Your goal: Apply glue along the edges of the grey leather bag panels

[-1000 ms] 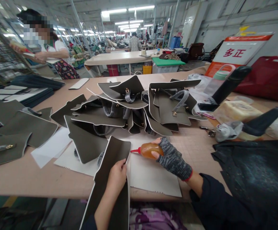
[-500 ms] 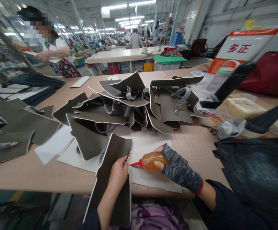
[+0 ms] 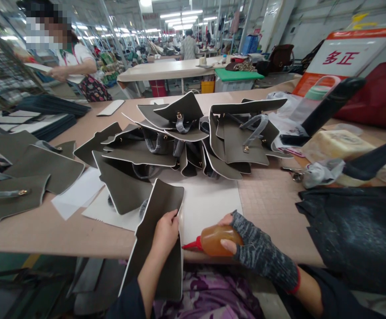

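My bare left hand (image 3: 166, 230) grips a grey-brown leather bag panel (image 3: 161, 274) with pale edges, fingers curled over its right edge near the table's front. My right hand (image 3: 242, 241), in a dark knitted fingerless glove, is wrapped round a squeeze bottle (image 3: 217, 240) of amber liquid. The bottle lies tilted sideways, and its red nozzle (image 3: 193, 244) points left at the panel's right edge, touching it or very close. A white sheet (image 3: 212, 199) lies beneath. Behind the held panel rests another folded bag panel (image 3: 122, 186).
A heap of bag panels (image 3: 186, 146) with wrapped handles covers the table's middle; more panels (image 3: 46, 168) lie left. At right are black leather (image 3: 355, 235), a yellowish block (image 3: 341, 144) and a black-handled tool (image 3: 375, 161). A co-worker (image 3: 76, 62) stands at far left holding a pale panel.
My right hand has moved the bottle down along the panel's right edge, toward me. My left hand keeps its grip on the panel. The view has shifted slightly.
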The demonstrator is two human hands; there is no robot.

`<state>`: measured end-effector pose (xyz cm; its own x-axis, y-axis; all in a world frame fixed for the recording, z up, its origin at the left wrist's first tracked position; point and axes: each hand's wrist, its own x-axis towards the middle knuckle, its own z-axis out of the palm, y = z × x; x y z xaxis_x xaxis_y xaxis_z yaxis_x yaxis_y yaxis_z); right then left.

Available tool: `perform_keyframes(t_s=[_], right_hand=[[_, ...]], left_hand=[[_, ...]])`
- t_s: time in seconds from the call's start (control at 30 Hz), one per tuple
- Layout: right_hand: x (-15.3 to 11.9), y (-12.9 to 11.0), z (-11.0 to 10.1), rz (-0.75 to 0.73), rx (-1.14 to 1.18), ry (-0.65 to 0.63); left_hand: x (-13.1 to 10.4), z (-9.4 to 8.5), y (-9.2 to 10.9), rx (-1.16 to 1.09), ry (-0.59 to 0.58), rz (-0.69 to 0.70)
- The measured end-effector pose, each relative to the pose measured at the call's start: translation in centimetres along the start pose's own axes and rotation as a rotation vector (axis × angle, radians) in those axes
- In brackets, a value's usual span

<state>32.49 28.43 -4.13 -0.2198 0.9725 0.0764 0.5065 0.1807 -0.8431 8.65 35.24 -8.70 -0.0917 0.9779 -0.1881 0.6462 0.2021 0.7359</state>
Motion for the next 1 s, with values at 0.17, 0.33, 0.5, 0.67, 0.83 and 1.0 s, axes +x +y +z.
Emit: perform_keyframes(t_s=[0.17, 0.33, 0.5, 0.67, 0.83, 1.0], right_hand=[[-1.0, -0.3, 0.2, 0.008, 0.007, -0.008], [-1.9, -0.5, 0.5, 0.018, 0.037, -0.031], [-2.7, 0.3, 1.1, 0.071, 0.078, -0.114], [-2.1, 1.1, -0.1, 0.137, 0.275, -0.157], [-1.0, 1.9, -2.8, 0.356, 0.713, -0.157], [-0.9, 4.2, -4.5, 0.453, 1.116, 0.038]], left_hand=[[0.0, 0.1, -0.1, 0.003, -0.022, -0.016], [0.0, 0.1, -0.2, -0.011, -0.052, -0.044], [-0.1, 0.1, 0.0, -0.049, -0.092, -0.070], [-0.3, 0.2, 0.3, -0.082, -0.106, -0.083], [-0.5, 0.2, 0.6, -0.072, -0.098, -0.061], [-1.3, 0.1, 1.1, 0.037, -0.074, 0.031]])
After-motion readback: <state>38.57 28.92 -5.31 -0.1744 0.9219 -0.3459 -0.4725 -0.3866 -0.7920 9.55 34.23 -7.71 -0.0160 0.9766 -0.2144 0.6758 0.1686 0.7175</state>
